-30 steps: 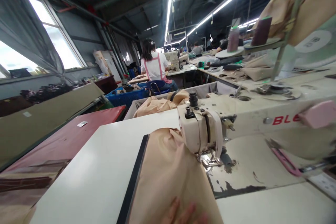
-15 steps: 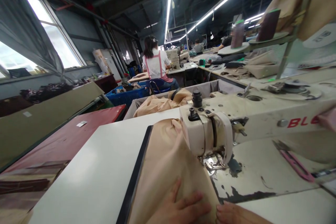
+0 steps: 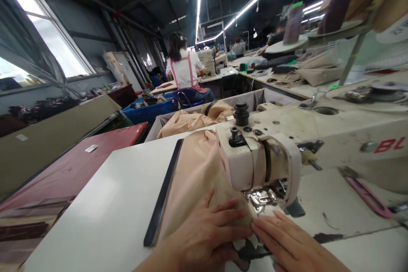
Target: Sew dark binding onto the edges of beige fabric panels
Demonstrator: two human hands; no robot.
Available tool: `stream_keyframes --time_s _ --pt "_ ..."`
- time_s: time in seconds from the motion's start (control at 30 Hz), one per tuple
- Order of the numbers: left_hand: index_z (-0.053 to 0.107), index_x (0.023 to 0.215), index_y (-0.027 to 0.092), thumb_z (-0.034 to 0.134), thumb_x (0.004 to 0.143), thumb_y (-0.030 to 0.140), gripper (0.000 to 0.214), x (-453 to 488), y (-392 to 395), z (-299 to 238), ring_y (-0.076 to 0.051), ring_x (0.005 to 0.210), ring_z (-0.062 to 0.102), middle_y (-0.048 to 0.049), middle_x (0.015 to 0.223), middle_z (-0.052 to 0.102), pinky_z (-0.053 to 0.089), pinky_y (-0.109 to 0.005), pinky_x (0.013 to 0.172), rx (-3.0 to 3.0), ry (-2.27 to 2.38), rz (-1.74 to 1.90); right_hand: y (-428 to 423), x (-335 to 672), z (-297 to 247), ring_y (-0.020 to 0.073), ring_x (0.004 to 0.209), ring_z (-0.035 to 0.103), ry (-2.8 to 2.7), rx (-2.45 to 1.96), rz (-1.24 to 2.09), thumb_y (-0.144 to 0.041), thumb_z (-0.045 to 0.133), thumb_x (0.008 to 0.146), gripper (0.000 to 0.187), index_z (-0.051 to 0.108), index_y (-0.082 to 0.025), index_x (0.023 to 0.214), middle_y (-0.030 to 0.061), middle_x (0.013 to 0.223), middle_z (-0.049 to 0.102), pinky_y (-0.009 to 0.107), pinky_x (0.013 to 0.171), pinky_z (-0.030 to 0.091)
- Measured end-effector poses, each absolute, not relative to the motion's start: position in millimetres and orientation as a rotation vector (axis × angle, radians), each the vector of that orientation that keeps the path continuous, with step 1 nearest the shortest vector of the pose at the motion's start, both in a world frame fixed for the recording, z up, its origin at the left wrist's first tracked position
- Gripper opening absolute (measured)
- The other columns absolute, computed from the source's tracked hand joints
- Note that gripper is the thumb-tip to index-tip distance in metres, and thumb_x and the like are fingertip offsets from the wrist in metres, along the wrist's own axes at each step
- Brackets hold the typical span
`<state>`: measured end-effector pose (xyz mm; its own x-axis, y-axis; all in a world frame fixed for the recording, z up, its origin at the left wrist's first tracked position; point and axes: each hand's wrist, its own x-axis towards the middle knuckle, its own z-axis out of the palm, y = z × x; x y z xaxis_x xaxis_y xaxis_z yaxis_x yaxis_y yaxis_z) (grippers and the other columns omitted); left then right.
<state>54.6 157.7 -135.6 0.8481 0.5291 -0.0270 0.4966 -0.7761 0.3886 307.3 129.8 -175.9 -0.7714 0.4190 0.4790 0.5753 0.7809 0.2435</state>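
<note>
Item one: tan fabric panel [image 3: 197, 170], bottom centre of the frame, lying on your white surface [image 3: 98, 195]; creased at its upper end; its right edge is just beside the presser foot [image 3: 266, 197].
Item two: black strip [image 3: 164, 193], along the panel's left edge, slanting.
Item three: your left hand [image 3: 213, 229], palm down on the panel, fingers well spread; you cannot make out whether the thumb pinches the lower edge.
Item four: your right hand [image 3: 283, 240], bottom right of centre, fingers straight and close together, tips at the panel's right edge, near your left fingers; thumb hidden, so any grip is uncertain.
Item five: cream sewing machine [image 3: 242, 157], right half, red lettering partly cut off.
Item six: pink-handled snips [image 3: 371, 199], lower right, on the machine bed.
Item seven: grey bin [image 3: 276, 97], beyond your surface, holding tan cloth [image 3: 188, 121].
Item eight: seated co-worker [image 3: 185, 72], upper centre, back towards you.
</note>
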Motion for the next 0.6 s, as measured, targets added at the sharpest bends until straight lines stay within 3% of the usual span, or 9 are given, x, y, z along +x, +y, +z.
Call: stream_keyframes --time_s 0.13,0.3,0.43,0.53,0.6 --pt "0.04 0.132 0.034 0.045 0.091 0.04 0.041 55 169 -138 -0.021 0.135 0.025 0.0032 0.143 0.037 0.01 -0.044 0.112 2.667 0.799 0.138 129 307 -182 0.0263 0.098 0.064 -2.582 -0.787 -0.596 -0.013 0.046 0.071 0.045 0.06 -0.01 0.114 0.009 0.118 0.062 0.034 0.071 0.06" --pt "0.041 0.131 0.034 0.047 0.09 0.037 0.042 58 177 -143 -0.02 0.131 0.032 0.0013 0.14 0.042 0.019 -0.039 0.109 2.685 0.902 0.207 125 304 -172 0.0257 0.103 0.062 -2.58 -0.843 -0.442 -0.014 0.046 0.074 0.043 0.06 -0.009 0.114 0.0102 0.119 0.061 0.036 0.078 0.058" --pt "0.036 0.135 0.028 0.043 0.091 0.035 0.045 54 179 -145 -0.02 0.12 0.044 -0.0046 0.133 0.048 0.019 -0.042 0.109 2.663 1.197 0.313 123 304 -164 0.0255 0.108 0.059 -2.546 -0.872 -0.273 -0.011 0.045 0.075 0.045 0.058 -0.008 0.119 0.0115 0.123 0.058 0.041 0.086 0.053" --pt "0.037 0.135 0.025 0.039 0.092 0.035 0.044 45 171 -141 -0.025 0.122 0.043 -0.011 0.134 0.045 0.02 -0.052 0.106 2.621 1.709 0.291 114 311 -171 0.0243 0.11 0.058 -2.46 -0.899 0.05 -0.011 0.047 0.078 0.044 0.057 -0.015 0.121 0.0094 0.123 0.059 0.039 0.09 0.05" --pt "0.038 0.135 0.028 0.046 0.088 0.041 0.049 42 153 -138 -0.031 0.119 0.045 -0.0153 0.133 0.045 0.035 -0.053 0.096 2.584 1.889 0.064 102 316 -181 0.0226 0.107 0.059 -2.235 -1.002 0.493 -0.016 0.049 0.082 0.042 0.055 -0.022 0.123 0.0079 0.122 0.06 0.034 0.089 0.051"
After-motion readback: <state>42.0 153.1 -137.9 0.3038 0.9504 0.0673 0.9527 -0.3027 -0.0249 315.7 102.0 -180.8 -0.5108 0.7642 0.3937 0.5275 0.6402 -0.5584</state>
